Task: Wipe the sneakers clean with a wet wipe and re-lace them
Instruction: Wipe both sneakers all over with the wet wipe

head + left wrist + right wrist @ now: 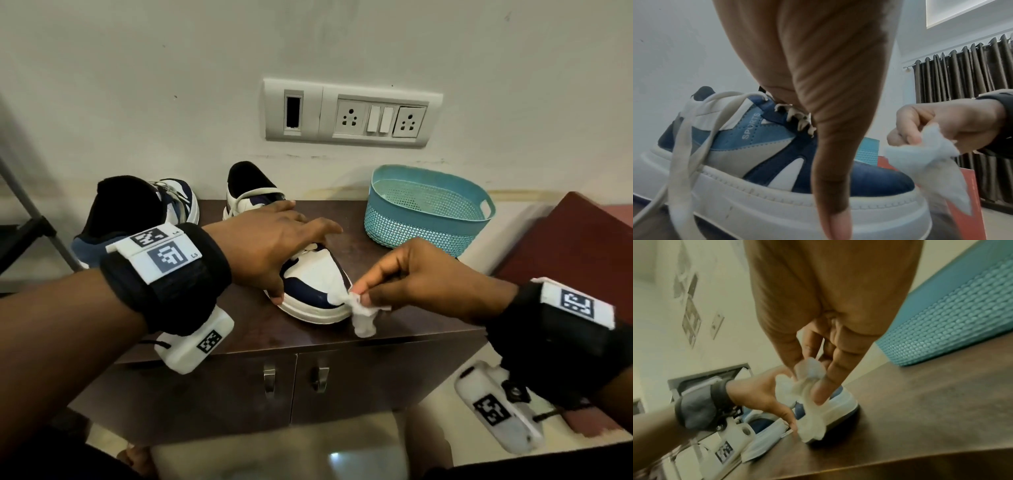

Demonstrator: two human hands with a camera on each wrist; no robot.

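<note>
Two white, blue and navy sneakers stand on a dark brown cabinet top [421,308]. The far sneaker [137,212] sits at the back left. My left hand [281,246] grips the near sneaker [315,284] from above, thumb [830,162] down on its white sole. Its off-white lace [694,129] hangs loose along the side. My right hand [359,294] pinches a crumpled white wet wipe [363,315] right at the toe's sole edge. In the right wrist view the wipe [807,386] dangles from my fingertips [824,386] in front of the sneaker [840,404].
A teal perforated basket [428,212] stands at the back right of the cabinet top, close to my right hand. A switch and socket panel [349,114] is on the wall behind. A maroon cushion [582,246] lies to the right. Cabinet door handles [270,377] are below the front edge.
</note>
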